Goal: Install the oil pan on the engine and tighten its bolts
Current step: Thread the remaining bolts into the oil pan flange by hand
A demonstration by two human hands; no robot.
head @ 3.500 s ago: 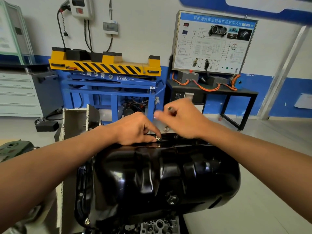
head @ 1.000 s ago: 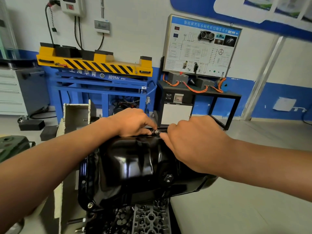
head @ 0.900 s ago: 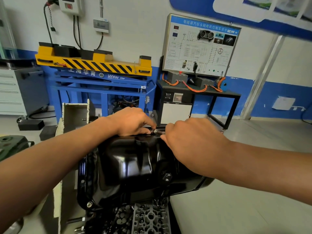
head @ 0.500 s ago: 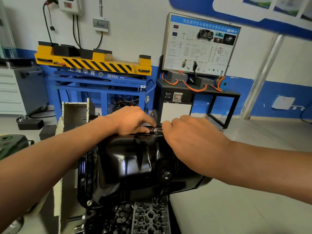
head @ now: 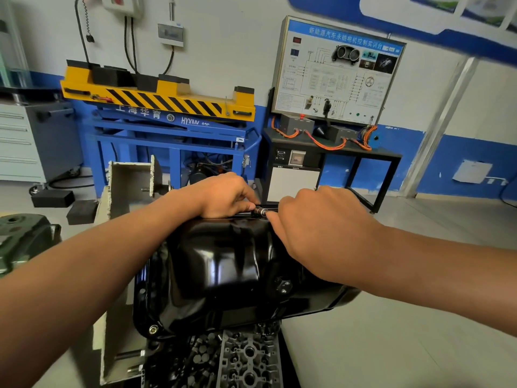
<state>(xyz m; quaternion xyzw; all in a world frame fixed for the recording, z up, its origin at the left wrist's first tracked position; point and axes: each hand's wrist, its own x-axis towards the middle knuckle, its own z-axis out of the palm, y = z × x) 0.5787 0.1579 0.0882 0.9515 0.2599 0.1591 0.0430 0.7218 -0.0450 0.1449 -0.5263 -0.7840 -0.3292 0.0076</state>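
Note:
A glossy black oil pan [head: 223,270] sits on top of the engine [head: 243,359], whose grey block shows below it. At the pan's far flange a small silver bolt [head: 262,211] stands between my two hands. My left hand [head: 223,196] rests on the far rim with its fingertips at the bolt. From the right, my right hand [head: 316,228] reaches over the pan, and its thumb and fingers pinch the same bolt. Another bolt [head: 152,329] sits in the near left corner of the flange. The black drain plug [head: 284,285] shows on the pan's side.
Left of the engine stands a beige metal stand bracket [head: 128,186]. A blue and yellow lift table [head: 167,107] stands behind, a training board on a black table [head: 335,79] to its right. A dark green casting [head: 19,239] lies at the left edge. Grey floor lies to the right.
My right hand came down from above the far flange to the bolt and now pinches it beside my left fingertips. Over the last second both hands barely shifted.

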